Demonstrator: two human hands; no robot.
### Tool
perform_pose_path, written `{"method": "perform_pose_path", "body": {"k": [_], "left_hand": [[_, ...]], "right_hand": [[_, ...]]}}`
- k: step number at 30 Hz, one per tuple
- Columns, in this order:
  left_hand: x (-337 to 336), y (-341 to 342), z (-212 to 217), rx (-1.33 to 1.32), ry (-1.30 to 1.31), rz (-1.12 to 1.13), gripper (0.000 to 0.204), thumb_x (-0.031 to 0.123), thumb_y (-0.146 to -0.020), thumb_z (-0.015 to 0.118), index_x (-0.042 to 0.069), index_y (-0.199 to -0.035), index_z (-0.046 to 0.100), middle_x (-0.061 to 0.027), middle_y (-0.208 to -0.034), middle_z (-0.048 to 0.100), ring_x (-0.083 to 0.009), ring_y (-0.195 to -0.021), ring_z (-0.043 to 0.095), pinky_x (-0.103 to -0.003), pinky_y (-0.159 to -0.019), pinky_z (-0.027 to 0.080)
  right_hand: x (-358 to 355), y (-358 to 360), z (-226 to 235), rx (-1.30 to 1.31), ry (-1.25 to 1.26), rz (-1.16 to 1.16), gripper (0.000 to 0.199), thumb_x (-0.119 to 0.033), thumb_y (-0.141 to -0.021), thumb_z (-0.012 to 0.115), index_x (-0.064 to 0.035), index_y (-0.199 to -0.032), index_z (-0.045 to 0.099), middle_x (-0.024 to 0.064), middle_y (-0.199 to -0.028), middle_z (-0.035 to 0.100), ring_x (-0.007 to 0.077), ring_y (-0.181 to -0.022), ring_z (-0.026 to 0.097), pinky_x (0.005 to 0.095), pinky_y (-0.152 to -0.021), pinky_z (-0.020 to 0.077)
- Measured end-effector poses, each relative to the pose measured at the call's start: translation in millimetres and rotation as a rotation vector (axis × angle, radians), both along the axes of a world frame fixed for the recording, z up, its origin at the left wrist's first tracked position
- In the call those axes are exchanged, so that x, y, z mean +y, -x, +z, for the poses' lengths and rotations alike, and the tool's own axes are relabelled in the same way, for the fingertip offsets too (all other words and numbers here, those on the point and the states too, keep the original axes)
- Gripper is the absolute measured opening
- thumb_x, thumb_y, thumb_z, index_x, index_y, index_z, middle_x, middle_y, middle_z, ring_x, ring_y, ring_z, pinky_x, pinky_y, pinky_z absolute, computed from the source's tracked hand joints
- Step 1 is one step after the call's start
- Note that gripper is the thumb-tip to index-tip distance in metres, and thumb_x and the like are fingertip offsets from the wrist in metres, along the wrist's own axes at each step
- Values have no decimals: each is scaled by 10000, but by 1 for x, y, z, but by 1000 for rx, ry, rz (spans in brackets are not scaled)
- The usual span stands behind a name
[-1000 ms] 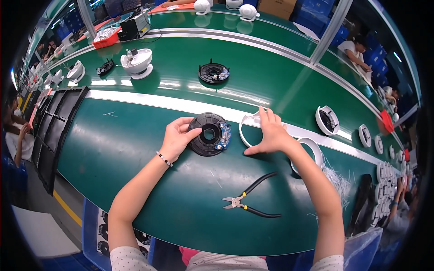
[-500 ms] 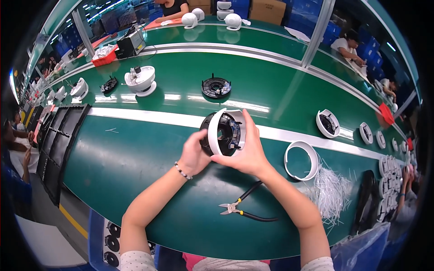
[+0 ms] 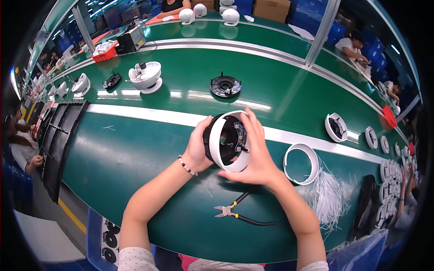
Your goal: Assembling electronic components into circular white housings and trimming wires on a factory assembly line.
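Between my hands, above the near edge of the white strip, is a white plastic ring (image 3: 216,147) around a round black base (image 3: 231,140) with a small blue circuit board (image 3: 239,135). My left hand (image 3: 199,147) is wrapped round the black back of the base, its fingertips partly hidden behind it. On the other side my right hand (image 3: 255,156) grips the ring's right wall, thumb under its lower rim and fingers over the top. Diagonal cutters (image 3: 227,211) with black handles lie with their jaws apart on the green table below the hands.
To the right, another white ring (image 3: 289,167) lies beside a pile of clear plastic strips (image 3: 329,198). Across the white strip, a black base (image 3: 225,86) and a white housing (image 3: 147,77) sit on the green line. A black tray (image 3: 61,140) stands at left.
The ring and base have tilted slightly and shifted a little right and down, both hands moving with them. Parts on the far green line have slid slightly right in the picture.
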State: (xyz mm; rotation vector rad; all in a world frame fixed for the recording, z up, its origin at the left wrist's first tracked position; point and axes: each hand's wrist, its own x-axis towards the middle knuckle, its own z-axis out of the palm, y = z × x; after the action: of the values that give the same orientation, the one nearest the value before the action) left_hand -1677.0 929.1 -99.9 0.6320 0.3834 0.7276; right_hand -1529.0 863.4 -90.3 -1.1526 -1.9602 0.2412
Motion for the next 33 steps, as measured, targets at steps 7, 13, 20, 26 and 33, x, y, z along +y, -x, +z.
{"method": "perform_pose_path", "body": {"k": [7,13,20,26,33], "left_hand": [[-9,13,6,37,2,46,541,451,-858,285,63,-1202,440,-119,-1138,508,-254,-1026,512,-425,-839,460],[-5,21,-11,-107,209,18,523,503,-802,381,77,-1079,508,-85,-934,568,-227,-817,573,-449,-718,492],[-1,40,-8,-283,80,-66,571,488,-808,301,66,-1130,511,-130,-1051,568,-263,-948,555,-410,-837,457],[-7,43,2,-253,85,24,570,486,-807,307,51,-1106,521,-123,-1018,574,-235,-908,565,-360,-809,466],[-2,58,-7,-260,188,-37,565,468,-813,306,31,-1090,531,-142,-1026,580,-261,-912,573,-383,-824,466]], "right_hand": [[6,9,7,-68,-34,66,1127,-276,-450,806,-11,-1341,168,258,-1358,155,432,-1236,206,486,-977,244],[12,6,23,134,168,258,1193,-289,-413,835,0,-1348,152,204,-1375,195,374,-1261,210,446,-1016,228],[5,37,34,-71,21,127,1148,-290,-411,830,-18,-1330,200,244,-1356,191,420,-1228,228,464,-987,243],[9,39,35,-38,-22,167,1111,-312,-437,832,-17,-1327,238,230,-1354,249,375,-1254,257,442,-1000,253],[21,42,40,154,125,313,1144,-294,-420,833,-1,-1336,214,207,-1347,277,328,-1238,306,393,-1016,243]]}}
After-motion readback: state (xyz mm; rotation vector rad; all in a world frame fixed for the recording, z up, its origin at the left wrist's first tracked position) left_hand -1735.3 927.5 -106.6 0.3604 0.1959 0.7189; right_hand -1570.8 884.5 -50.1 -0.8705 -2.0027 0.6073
